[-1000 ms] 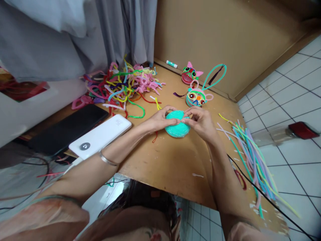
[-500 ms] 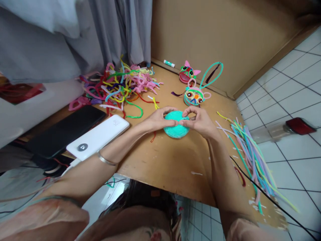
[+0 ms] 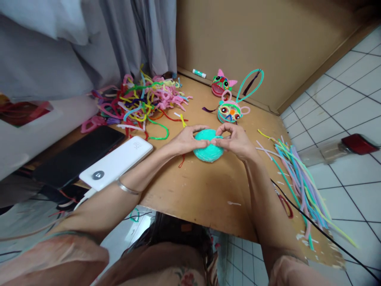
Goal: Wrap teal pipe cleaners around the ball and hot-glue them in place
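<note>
A turquoise disc of coiled pipe cleaner [image 3: 208, 154] is held up over the front middle of the table. My left hand [image 3: 190, 140] grips its left side, the thumb lying across the face and the fingers round the far edge. From the right, my right hand [image 3: 233, 141] pinches the disc near its centre with thumb and bent forefinger. Whatever lies between those fingertips is too small to tell. Just beyond the hands sits an animal-face ornament [image 3: 229, 111] with pink ears and a turquoise loop. A second ornament [image 3: 222, 84], red and pink, stands behind it.
A tangled heap of coloured pipe cleaners [image 3: 149, 99] lies at the back left. Nearer are a black phone [image 3: 79, 155] and a white power bank [image 3: 116, 162]. Straight pipe cleaners [image 3: 300, 186], red-handled scissors [image 3: 285, 204] and a black cable [image 3: 315, 230] lie right. A glue stick [image 3: 199, 73] rests behind.
The whole view has shifted slightly. Both hands keep nearly the same hold on the turquoise disc, with only a slight shift of the right fingers.
</note>
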Demonstrator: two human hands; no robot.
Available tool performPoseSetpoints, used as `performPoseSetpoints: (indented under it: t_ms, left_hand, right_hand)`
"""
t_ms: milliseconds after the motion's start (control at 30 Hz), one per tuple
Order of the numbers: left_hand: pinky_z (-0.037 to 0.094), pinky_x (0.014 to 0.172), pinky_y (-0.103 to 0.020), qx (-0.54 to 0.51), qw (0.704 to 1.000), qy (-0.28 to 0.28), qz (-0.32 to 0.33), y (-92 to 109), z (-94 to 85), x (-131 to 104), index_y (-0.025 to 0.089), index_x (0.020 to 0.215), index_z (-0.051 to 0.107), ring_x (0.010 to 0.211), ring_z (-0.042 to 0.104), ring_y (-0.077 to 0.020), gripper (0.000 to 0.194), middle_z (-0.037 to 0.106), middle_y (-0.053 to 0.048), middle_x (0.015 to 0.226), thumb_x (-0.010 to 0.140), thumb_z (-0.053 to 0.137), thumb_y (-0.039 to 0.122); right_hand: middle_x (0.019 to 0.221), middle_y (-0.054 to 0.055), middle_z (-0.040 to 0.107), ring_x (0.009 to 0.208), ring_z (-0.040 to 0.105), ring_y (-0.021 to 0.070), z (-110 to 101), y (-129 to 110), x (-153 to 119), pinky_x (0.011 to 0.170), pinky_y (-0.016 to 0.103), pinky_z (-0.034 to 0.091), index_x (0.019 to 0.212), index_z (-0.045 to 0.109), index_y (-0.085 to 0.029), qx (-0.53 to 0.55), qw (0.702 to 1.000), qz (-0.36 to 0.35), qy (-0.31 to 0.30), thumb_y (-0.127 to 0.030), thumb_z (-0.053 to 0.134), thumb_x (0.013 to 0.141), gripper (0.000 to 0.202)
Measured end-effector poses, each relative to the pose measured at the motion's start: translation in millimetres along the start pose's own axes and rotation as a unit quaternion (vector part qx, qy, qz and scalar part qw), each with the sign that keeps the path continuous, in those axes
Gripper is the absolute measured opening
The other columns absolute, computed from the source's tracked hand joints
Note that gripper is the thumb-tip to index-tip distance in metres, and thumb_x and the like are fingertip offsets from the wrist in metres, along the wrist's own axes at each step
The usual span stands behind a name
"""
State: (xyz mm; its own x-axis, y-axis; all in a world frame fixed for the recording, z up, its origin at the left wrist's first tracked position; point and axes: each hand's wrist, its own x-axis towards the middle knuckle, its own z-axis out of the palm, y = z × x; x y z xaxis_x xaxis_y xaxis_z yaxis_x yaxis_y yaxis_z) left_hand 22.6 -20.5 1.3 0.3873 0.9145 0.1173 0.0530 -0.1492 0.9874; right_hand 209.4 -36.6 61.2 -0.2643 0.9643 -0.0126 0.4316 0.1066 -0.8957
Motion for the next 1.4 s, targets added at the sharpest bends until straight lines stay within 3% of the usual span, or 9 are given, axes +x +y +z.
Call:
performPoseSetpoints:
  t_ms: [167,400,600,800,967,1133,1400]
  left_hand:
    - [0.047,0.107,-0.045,-0.005,0.999,0.036,0.018,-9.8,5.0,2.2,0.011,0.124,0.061,0.123,0.060,-0.0311,0.070,0.064,-0.015,0.133,0.063,0.078,0.043]
    - [0.049,0.099,-0.040,-0.149,0.989,-0.001,-0.027,-13.2,3.9,2.3,0.015,0.121,0.061,0.117,0.061,-0.0267,0.073,0.064,-0.014,0.129,0.060,0.087,0.043]
    - [0.048,0.100,-0.039,-0.195,0.979,-0.010,-0.055,-9.0,4.5,-0.3,0.016,0.122,0.060,0.117,0.061,-0.0260,0.072,0.062,-0.014,0.133,0.063,0.086,0.047]
    - [0.046,0.104,-0.043,-0.166,0.983,0.002,-0.076,-8.0,2.7,-3.5,0.016,0.126,0.056,0.122,0.059,-0.0292,0.075,0.063,-0.015,0.132,0.067,0.081,0.055]
    - [0.048,0.103,-0.041,-0.093,0.994,-0.019,-0.058,-6.8,3.6,-8.1,0.016,0.131,0.051,0.125,0.057,-0.0306,0.084,0.058,-0.016,0.137,0.061,0.087,0.046]
    - [0.047,0.104,-0.042,-0.046,0.998,0.011,-0.037,-7.1,3.0,-8.3,0.015,0.133,0.050,0.126,0.055,-0.0317,0.088,0.057,-0.016,0.138,0.057,0.084,0.043]
    - [0.048,0.101,-0.043,-0.115,0.992,-0.002,-0.059,-4.1,-4.6,-8.4,0.016,0.121,0.058,0.121,0.057,-0.0305,0.070,0.062,-0.012,0.129,0.054,0.074,0.032]
  right_hand:
    - [0.068,-0.005,0.054,0.051,0.044,0.0056,-1.8,1.3,1.8,0.046,0.023,0.033,0.075,0.055,-0.019,0.010,1.000,-0.008,0.019,-0.044,0.085,0.050,0.047]
    - [0.066,-0.006,0.053,0.046,0.043,0.0045,-0.1,-1.7,0.7,0.043,0.023,0.033,0.073,0.055,-0.018,0.025,0.999,0.007,0.036,-0.043,0.085,0.046,0.047]
    - [0.061,-0.007,0.053,0.042,0.040,0.0040,0.2,1.0,1.5,0.042,0.023,0.031,0.074,0.055,-0.019,0.022,0.999,0.012,0.032,-0.043,0.084,0.048,0.046]
    - [0.061,-0.007,0.052,0.042,0.039,0.0038,0.8,2.6,2.6,0.041,0.023,0.031,0.072,0.055,-0.019,0.024,0.998,0.014,0.048,-0.045,0.085,0.048,0.047]
    - [0.063,-0.006,0.052,0.046,0.042,0.0049,0.9,3.2,4.7,0.041,0.022,0.031,0.068,0.054,-0.019,0.035,0.996,0.021,0.073,-0.046,0.085,0.045,0.047]
    - [0.051,-0.008,0.048,0.040,0.039,0.0050,3.8,2.5,3.1,0.039,0.022,0.027,0.066,0.051,-0.021,0.025,0.998,0.037,0.054,-0.044,0.084,0.050,0.044]
    - [0.046,-0.007,0.046,0.043,0.041,0.0077,14.2,4.2,2.2,0.045,0.023,0.028,0.061,0.049,-0.022,-0.071,0.994,0.053,0.065,-0.045,0.076,0.061,0.036]
